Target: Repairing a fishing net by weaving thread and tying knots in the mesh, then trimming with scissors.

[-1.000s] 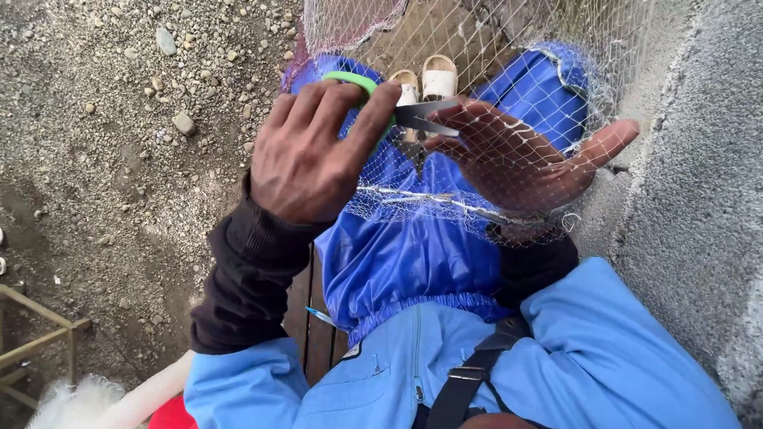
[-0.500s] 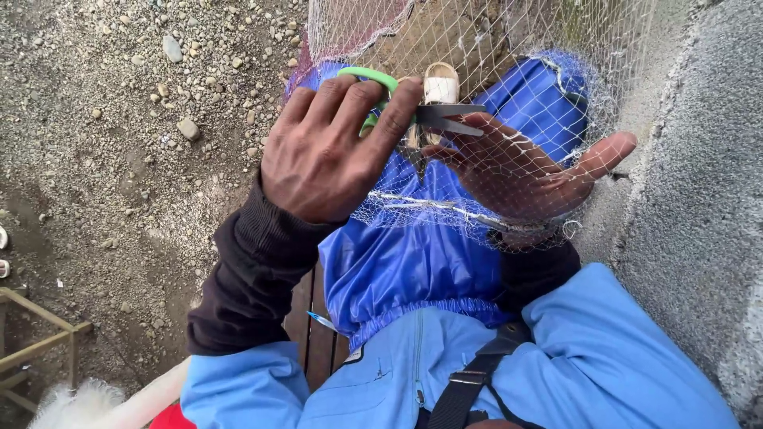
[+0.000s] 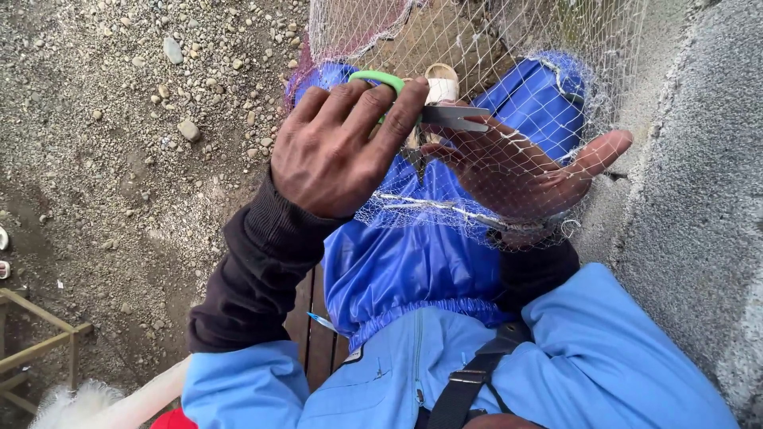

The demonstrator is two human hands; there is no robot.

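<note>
The left hand (image 3: 346, 151) grips green-handled scissors (image 3: 433, 107), fingers closed through the loops, blades pointing right over the net (image 3: 477, 48); the right hand (image 3: 528, 171) lies spread open under the mesh, fingers apart. Both hover above the blue-clad lap (image 3: 413, 270); gravel (image 3: 119, 119) lies left.

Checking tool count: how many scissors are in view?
1. The green-handled scissors are in the left hand, blades over the netted right hand. Others may be hidden.

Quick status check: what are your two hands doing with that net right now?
Left hand grips green-handled scissors, blades open at the mesh. Right hand spread under white net, holding it taut. Nothing blocking the cut.
</note>
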